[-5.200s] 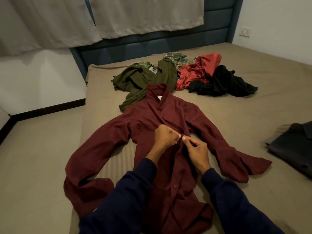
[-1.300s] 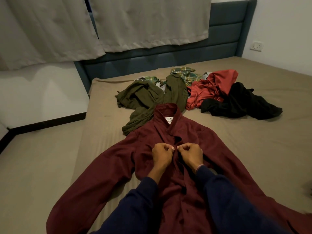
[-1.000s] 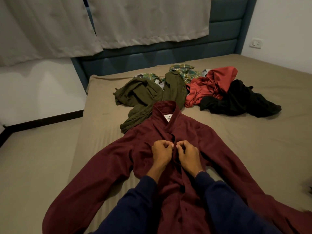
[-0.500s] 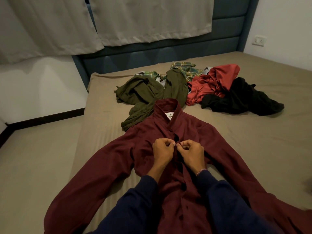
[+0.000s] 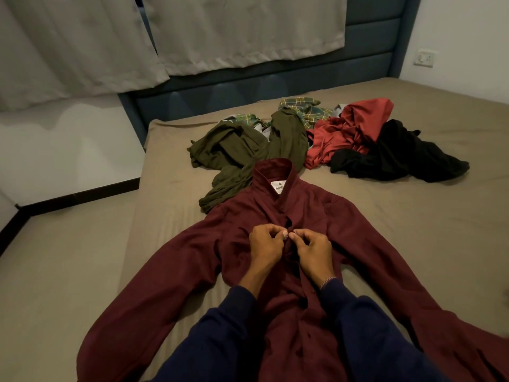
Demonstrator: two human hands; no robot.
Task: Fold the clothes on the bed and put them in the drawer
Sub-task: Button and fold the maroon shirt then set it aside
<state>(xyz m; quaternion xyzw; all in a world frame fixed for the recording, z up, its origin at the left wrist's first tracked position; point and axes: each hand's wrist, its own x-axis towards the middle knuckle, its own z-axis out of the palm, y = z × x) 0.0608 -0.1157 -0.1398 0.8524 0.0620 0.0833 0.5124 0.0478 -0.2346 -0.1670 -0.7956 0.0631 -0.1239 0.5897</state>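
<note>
— At the centre of the frame, what lies on the bed (image 5: 413,230)?
— A maroon shirt (image 5: 225,260), spread face up, collar toward the top of the frame, both sleeves stretched out to the lower left and lower right corners.
— And the hands?
— Both sit on the shirt's front just below the collar. The left hand (image 5: 265,244) has its fingers curled, pinching the front edge of the fabric; the right hand (image 5: 312,248) is curled the same way, pinching the edge opposite. Their fingertips almost meet over the placket.
— Anything else on the mattress?
— Above the collar, an olive garment (image 5: 234,153) lies crumpled, touching the shirt's shoulder. Right of it, a red garment (image 5: 347,133), and a black garment (image 5: 399,158) partly over that. A green plaid piece (image 5: 305,106) shows behind them, in the upper middle.
— The background?
— Pale curtains (image 5: 220,37) hang across the top, over a blue headboard (image 5: 275,86).
</note>
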